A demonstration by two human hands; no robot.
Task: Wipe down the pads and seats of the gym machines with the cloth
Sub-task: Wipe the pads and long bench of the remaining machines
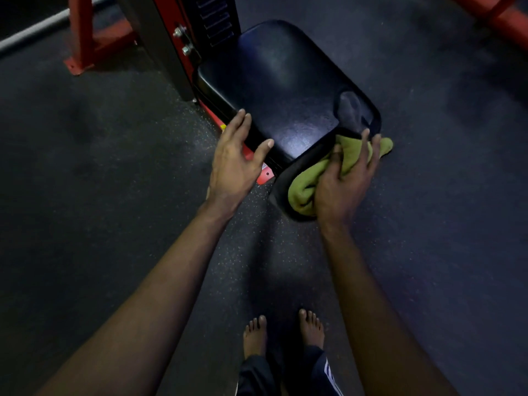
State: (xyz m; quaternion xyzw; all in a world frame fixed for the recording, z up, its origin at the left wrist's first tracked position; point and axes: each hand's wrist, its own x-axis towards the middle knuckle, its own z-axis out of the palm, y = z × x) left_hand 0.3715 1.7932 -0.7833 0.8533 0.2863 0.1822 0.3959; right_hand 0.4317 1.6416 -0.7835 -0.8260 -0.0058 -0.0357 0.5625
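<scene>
Dark speckled rubber floor (pixel 114 172) fills the view, with a red and grey machine frame (pixel 163 50) rising at the far left and a black padded seat (pixel 285 87) bolted beside it. The seat is seen corner-on: its nearest corner points back at the person, one edge runs away to the far left along the frame, and the other runs off to the right.

The left hand (pixel 234 161) sits at the left edge near that corner, fingers straight and spread, thumb laid over the top of the pad, holding nothing. Whether it presses down or only hovers is hard to tell.

The right hand (pixel 343 184) grips a bunched green cloth (pixel 303 187), thumb dug into the folds and fingers wrapped over it. It holds the cloth against the seat's right-hand edge, on the side wall just below the top. One end of the cloth pokes out past the fingertips toward the right corner.

From the cloth, the broad top of the seat lies up and away to the far left, so the right hand is the working one and the nearer of the two to the right corner. A wipe of the top would probably have to lift over the rim and sweep toward the frame, with the left hand steadying the seat.
</scene>
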